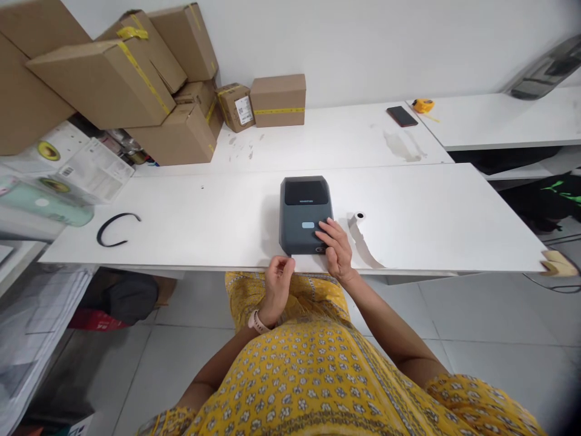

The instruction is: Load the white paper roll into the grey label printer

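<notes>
A dark grey-blue label printer (305,218) lies near the front edge of the white table, with a black window at its far end and a pale button in the middle. At its near left corner, my left hand (278,280) is closed in a pinch on the end of a white paper strip (293,258) at the printer's front. My right hand (336,248) lies over the near right side of the printer, fingers stretched across its top. Just right of that hand stands a small white paper roll (357,219), its loose tail (364,247) curling toward the table edge.
Cardboard boxes (104,75) are piled at the back left. A black headband (103,232) and a green bottle (68,206) are on the left. At the back right are a phone (402,115) and a yellow tape measure (423,106).
</notes>
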Available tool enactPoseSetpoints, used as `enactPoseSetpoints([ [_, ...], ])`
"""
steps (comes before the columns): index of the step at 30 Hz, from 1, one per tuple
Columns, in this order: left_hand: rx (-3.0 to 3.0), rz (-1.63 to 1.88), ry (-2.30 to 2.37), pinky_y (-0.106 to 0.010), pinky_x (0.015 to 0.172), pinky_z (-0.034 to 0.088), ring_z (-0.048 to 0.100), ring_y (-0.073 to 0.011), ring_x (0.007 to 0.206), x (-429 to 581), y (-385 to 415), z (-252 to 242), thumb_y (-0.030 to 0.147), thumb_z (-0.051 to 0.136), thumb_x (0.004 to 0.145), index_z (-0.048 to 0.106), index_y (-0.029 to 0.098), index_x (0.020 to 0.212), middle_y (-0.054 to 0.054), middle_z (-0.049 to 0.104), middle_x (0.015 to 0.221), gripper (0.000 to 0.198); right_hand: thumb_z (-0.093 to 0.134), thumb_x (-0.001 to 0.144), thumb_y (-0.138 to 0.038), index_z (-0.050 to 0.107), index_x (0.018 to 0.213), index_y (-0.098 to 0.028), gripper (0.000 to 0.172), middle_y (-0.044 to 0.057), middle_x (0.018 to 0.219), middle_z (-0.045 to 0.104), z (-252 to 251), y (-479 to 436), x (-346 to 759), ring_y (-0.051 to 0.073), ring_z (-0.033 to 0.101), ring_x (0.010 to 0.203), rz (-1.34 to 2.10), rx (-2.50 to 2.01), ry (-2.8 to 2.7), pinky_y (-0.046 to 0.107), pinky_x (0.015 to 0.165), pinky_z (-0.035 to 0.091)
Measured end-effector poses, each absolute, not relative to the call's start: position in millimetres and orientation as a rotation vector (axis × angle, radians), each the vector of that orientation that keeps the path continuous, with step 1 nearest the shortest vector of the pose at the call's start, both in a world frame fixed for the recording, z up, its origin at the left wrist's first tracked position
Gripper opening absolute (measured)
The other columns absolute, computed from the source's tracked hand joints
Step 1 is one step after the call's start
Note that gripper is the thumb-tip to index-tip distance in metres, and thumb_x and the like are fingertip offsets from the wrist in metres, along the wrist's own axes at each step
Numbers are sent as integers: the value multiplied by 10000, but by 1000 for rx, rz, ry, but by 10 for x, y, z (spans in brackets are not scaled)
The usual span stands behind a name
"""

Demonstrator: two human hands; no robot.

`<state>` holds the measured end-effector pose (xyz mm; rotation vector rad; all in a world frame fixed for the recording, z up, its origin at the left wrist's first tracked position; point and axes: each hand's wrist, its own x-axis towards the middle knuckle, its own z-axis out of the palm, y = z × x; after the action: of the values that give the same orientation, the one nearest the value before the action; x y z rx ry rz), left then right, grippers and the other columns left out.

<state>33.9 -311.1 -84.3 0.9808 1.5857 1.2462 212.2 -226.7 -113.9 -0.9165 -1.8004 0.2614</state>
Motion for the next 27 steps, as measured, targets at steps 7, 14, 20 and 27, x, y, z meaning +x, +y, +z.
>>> enactPoseSetpoints([
  [7,1148,1450,1577,-434,1256,371,390,-272,1545,384,-2688,-736,604,624,934,365,299,1533,-118,370,1669,721,246,997,-409,716,1320,-300,581,74,1374,729,-1192,-2259,2111,298,563,1449,279,-954,-1753,636,1214,450],
  [14,1092,1393,1505,-454,1207,452,482,-299,1484,375,-2568,-773,591,647,920,352,270,1558,-147,454,1621,772,244,989,-384,724,1306,-322,579,65,1323,755,-1258,-2296,2055,292,593,1420,257,-1010,-1703,642,1194,470],
  [20,1161,1359,1540,-464,1253,397,459,-309,1507,321,-2527,-709,577,657,911,435,267,1533,-122,474,1626,730,274,994,-361,723,1298,-347,542,54,1319,759,-1289,-2274,2037,310,627,1381,251,-922,-1633,663,1172,486],
  [27,1149,1316,1570,-394,1073,514,593,-264,1325,184,-2883,-791,575,708,871,472,285,1485,-126,551,1511,718,308,1022,-332,434,1569,-382,563,26,1628,505,-968,-2461,2113,287,438,1543,479,-1049,-1638,601,1253,421],
])
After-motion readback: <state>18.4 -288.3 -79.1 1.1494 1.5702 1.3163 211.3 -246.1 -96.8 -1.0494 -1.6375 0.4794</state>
